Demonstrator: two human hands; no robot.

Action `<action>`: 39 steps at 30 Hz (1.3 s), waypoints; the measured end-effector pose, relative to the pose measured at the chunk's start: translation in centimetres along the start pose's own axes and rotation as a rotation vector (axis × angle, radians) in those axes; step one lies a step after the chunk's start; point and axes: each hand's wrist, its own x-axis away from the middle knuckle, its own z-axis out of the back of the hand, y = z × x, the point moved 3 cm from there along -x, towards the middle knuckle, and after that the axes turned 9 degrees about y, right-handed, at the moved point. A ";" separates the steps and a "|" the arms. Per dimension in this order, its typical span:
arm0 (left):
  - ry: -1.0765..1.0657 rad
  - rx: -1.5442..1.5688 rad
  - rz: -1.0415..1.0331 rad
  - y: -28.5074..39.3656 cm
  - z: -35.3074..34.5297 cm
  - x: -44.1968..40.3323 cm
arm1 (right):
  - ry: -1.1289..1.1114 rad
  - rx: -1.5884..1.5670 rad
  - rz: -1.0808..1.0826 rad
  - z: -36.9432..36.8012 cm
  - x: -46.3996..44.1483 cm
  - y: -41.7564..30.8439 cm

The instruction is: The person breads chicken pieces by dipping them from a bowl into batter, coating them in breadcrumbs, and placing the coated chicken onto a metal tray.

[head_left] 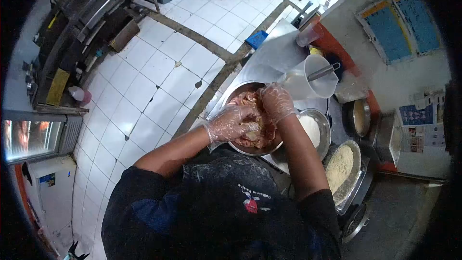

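Observation:
A round metal bowl (233, 89) holds pieces of raw meat (260, 142), and both of my hands are over it in clear plastic gloves. My left hand (228, 124) reaches in from the left, its fingers and thumb apart on top of the meat. At the bowl's upper right side, my right hand (277, 102) is curled downward, closed on a piece of meat; its fingertips are partly hidden.
Right of the bowl are a bowl of white powder (310, 130) and a large basin of pale yellow crumbs (342, 166). A white plastic pitcher (318, 78) with a metal-handled utensil stands beyond. A blue container (257, 40) lies near the counter's far end. White tiled floor (139, 86) extends left.

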 end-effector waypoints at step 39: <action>-0.157 0.490 0.339 -1.3 -1.1 -2.4 | 0.120 -2.003 -0.826 7.2 13.6 -1.2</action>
